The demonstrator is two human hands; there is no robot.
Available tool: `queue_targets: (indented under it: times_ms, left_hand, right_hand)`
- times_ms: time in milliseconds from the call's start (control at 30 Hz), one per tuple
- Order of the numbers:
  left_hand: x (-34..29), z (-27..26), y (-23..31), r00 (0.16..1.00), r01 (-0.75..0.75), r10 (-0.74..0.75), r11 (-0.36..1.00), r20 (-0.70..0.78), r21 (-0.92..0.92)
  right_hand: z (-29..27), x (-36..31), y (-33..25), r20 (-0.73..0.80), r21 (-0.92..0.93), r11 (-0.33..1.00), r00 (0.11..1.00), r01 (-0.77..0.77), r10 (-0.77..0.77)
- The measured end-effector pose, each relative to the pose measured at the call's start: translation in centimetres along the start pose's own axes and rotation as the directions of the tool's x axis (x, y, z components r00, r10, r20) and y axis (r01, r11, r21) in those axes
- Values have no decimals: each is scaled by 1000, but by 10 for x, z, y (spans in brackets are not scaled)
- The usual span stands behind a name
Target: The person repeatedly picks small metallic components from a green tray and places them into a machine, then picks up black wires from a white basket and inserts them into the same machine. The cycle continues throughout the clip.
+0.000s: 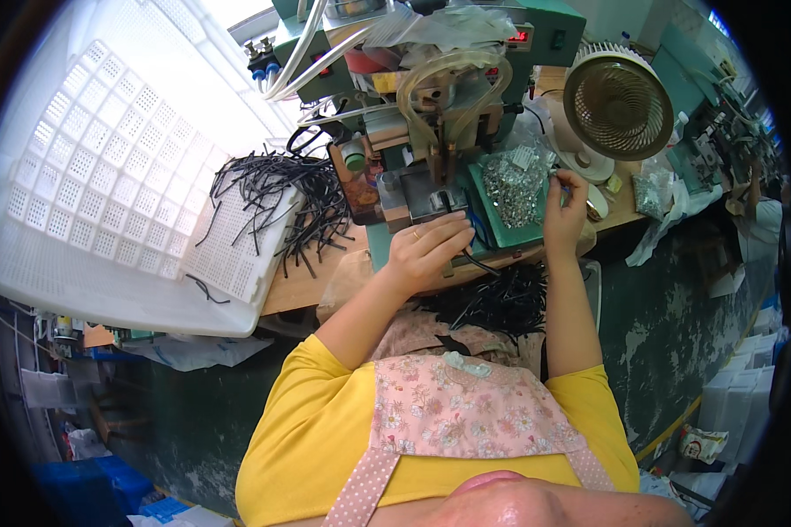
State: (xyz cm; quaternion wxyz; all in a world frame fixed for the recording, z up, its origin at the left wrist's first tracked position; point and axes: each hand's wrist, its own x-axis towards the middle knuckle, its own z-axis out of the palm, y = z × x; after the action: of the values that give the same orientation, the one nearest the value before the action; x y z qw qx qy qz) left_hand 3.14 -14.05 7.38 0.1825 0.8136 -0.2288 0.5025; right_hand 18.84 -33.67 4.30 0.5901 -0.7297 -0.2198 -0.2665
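Note:
My left hand (430,250) lies at the metal work block (431,204) of a green bench machine (549,19). Its fingers are pressed together over a short black cable (479,263), whose one end shows below the fingertips. Over the block stands the machine's upright tool (444,158). My right hand (567,206) is raised at the right edge of a green tray (523,235), thumb and fingers pinched together. Whatever sits in that pinch is too small to make out. Inside the tray lies a heap of small shiny metal parts (511,189), partly in clear plastic.
Left of the machine, many black cable pieces (321,198) spill over a white perforated basket (79,132). More black cables (492,303) are piled below the table edge, by my lap. A round fan (618,105) stands at the right, near a bag of metal parts (650,195).

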Motion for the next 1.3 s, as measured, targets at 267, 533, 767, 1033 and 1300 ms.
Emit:
queue_targets:
  times_ms: [267, 533, 767, 1033, 1300]
  left_hand:
    - [-7, 6, 0, 999, -5, 4, 1000, -48, -17]
    - [-9, 7, 3, 997, 55, -58, 997, -52, -57]
    - [-37, -4, 10, 986, 161, -162, 987, 30, 27]
    - [-124, -95, -116, 709, 513, -701, 584, 73, 629]
    - [-156, -98, -133, 656, 402, -751, 431, 74, 808]
  right_hand:
    - [-31, -18, 39, 549, -236, 959, 836, 158, -3]
    - [-10, -28, 49, 502, -313, 909, 860, 276, -88]
    - [23, -25, 42, 366, -342, 878, 908, 336, -205]
    - [27, -33, 49, 223, -286, 940, 967, 184, -121]
    - [22, -30, 50, 348, -410, 859, 923, 307, -164]
